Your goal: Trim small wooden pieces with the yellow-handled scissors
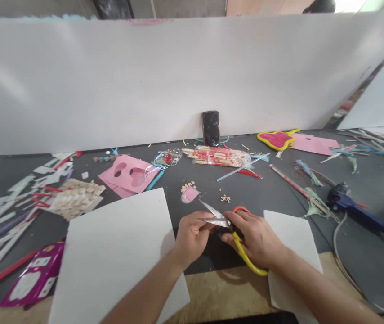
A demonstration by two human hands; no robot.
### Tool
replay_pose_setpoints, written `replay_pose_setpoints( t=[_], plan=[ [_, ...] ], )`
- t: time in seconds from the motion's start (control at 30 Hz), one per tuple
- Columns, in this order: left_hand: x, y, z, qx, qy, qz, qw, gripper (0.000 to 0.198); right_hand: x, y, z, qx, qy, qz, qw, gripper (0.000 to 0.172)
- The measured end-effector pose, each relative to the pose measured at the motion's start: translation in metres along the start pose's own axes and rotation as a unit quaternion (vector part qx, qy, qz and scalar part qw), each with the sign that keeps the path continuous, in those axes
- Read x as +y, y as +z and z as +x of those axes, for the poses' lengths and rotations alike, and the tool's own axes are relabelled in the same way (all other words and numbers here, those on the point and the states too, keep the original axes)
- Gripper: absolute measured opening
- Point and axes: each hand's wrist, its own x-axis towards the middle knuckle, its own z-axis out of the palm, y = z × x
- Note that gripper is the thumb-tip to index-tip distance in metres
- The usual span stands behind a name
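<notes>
Though by the scissors' blades [218, 222], left hand [191, 237] half-curled, hold unclear; right hand [258, 237] snug around their handles [242, 252].

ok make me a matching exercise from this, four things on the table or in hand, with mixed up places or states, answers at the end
Things:
1. scissors
2. phone
3. glue gun
4. pink piece with two holes

Places or states:
A. propped up against the white panel
B. lying on the dark table, left of the phone
C. in the right hand, blades apart
D. blue, lying at the far right

Right pairs: 1-C, 2-A, 3-D, 4-B
</notes>
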Motion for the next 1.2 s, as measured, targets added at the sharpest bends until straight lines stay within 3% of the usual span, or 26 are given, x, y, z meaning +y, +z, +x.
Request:
replay_pose_setpoints(
  t=[0.23, 0.47, 0.7, 0.9, 1.07, 1.2],
  plan=[
    [0.002, 0.001, 0.002, 0.013, -0.104, -0.069, 0.992, 0.025, -0.006, 0.000, 0.001, 0.027, 0.039, -0.007, 0.999, 0.051],
    [0.005, -0.005, -0.001, -0.021, -0.084, -0.084, 0.993, 0.018, -0.008, -0.001, 0.000, 0.033, 0.008, -0.019, 0.999, 0.074],
    [0.009, -0.010, 0.002, -0.057, -0.114, -0.093, 0.987, 0.022, -0.006, 0.000, 0.000, 0.023, 0.007, 0.001, 1.000, 0.059],
    [0.004, -0.002, 0.000, -0.056, -0.145, -0.141, 0.978, 0.023, -0.002, 0.002, -0.003, 0.008, 0.012, -0.011, 1.000, 0.039],
    [0.002, 0.004, 0.002, -0.027, -0.121, -0.119, 0.985, 0.025, 0.000, 0.004, -0.001, 0.009, 0.041, -0.009, 0.999, 0.041],
    [0.003, 0.003, 0.002, 0.004, -0.122, -0.106, 0.987, 0.023, -0.002, 0.003, 0.001, 0.012, 0.039, 0.000, 0.999, 0.055]
  ],
)
